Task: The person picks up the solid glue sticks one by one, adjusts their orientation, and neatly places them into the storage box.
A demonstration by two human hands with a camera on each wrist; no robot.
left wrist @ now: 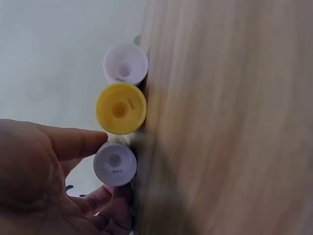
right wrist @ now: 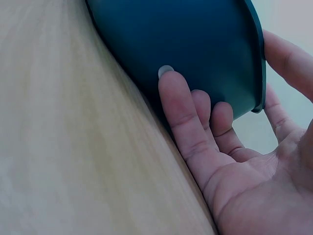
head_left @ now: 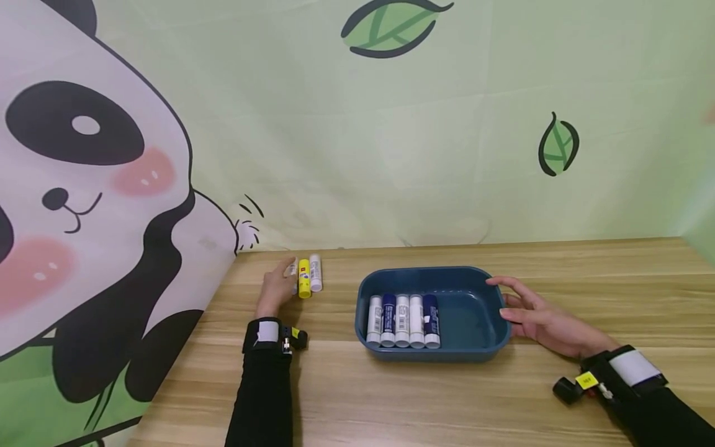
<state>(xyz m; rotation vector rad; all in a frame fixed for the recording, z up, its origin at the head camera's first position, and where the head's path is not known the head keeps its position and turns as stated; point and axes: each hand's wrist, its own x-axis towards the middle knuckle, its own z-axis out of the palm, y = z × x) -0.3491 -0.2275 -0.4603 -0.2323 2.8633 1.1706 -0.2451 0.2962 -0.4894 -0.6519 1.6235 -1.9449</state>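
Observation:
At the table's back left, my left hand (head_left: 277, 287) pinches a white glue stick (left wrist: 115, 166), its thumb and curled fingers on either side of it. Right beside that stick lies a yellow glue stick (head_left: 304, 278), then another white glue stick (head_left: 315, 273). My right hand (head_left: 544, 323) rests against the right end of a dark blue tray (head_left: 472, 320). Its fingers (right wrist: 176, 100) touch the tray's outer wall and rim, loosely bent. Inside the tray's left half, several glue sticks (head_left: 402, 320) lie side by side, some white and two with dark blue upper parts.
The wooden table (head_left: 363, 397) runs back to a green fabric backdrop (head_left: 413, 155) printed with leaves. A large printed panda (head_left: 100, 186) covers the backdrop on the left. Each wrist wears a black strap with a small camera (head_left: 568, 390).

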